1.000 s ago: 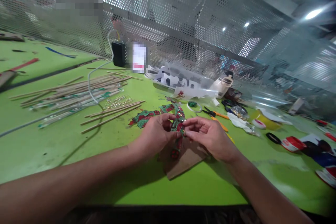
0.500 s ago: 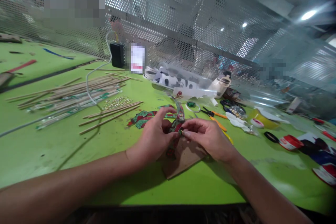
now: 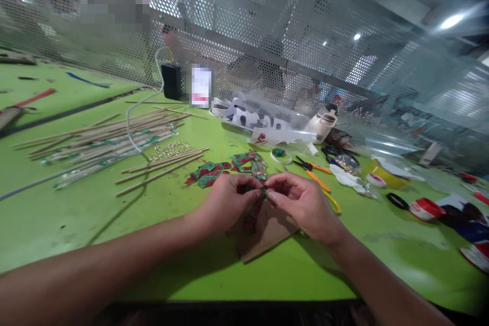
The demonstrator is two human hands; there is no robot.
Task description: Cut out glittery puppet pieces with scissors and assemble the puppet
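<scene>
My left hand (image 3: pixel 223 202) and my right hand (image 3: pixel 307 205) meet at mid-table, thumbs and index fingers pinched closed with fingertips touching. Between them is a red-and-green patterned ribbon (image 3: pixel 250 219); its lower end hangs below the fingers, and the pinched spot is mostly hidden. Small shiny beads (image 3: pixel 259 175) show on the ribbon just above my fingertips. Under the hands lies a brown board (image 3: pixel 263 239). More red-and-green ribbon pieces (image 3: pixel 210 174) rest on the table to the left, beyond my left hand.
Thin wooden sticks (image 3: pixel 160 170) and gold beads (image 3: pixel 170 150) lie left, near a white cable (image 3: pixel 132 135). Orange-handled pliers (image 3: pixel 319 167) and yellow-orange scissors (image 3: pixel 319 182) lie right. Farther back are a clear tray (image 3: pixel 263 118) and a lit phone (image 3: pixel 201 84). Red-and-white rolls (image 3: pixel 426 209) sit far right.
My left index finger, raised and spread before, has come down into a pinch beside my right fingertips. The ribbon's upper part, upright before, now lies lower behind the hands.
</scene>
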